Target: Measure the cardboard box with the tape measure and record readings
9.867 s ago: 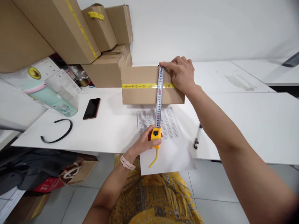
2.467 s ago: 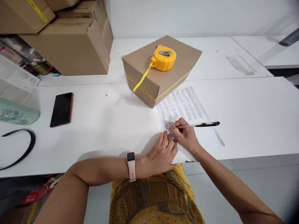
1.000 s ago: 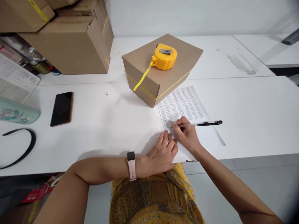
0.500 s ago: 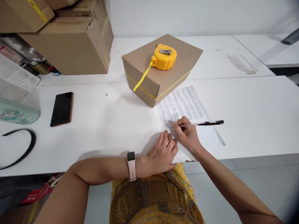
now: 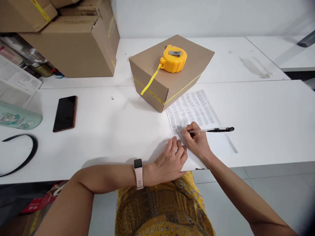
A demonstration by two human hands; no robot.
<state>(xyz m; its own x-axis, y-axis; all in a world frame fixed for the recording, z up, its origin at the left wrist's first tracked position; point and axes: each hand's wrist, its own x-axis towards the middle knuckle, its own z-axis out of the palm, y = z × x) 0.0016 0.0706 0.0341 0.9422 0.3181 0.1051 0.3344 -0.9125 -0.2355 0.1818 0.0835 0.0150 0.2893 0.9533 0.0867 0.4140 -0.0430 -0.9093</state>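
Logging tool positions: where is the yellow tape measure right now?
In the head view, the tape measure sits on top of the small cardboard box at centre, just beyond the printed sheet where the right hand holds a pen.

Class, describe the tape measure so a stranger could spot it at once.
Find the white table. Beyond the sheet where the right hand holds a pen sits a lone cardboard box. The tape measure lies on top, the only yellow case, its strap trailing over the edge.

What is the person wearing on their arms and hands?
Both arms are bare, with no sleeves showing. The left wrist wears a watch with a pale pink strap and a dark square face. The left hand and right hand wear no gloves.
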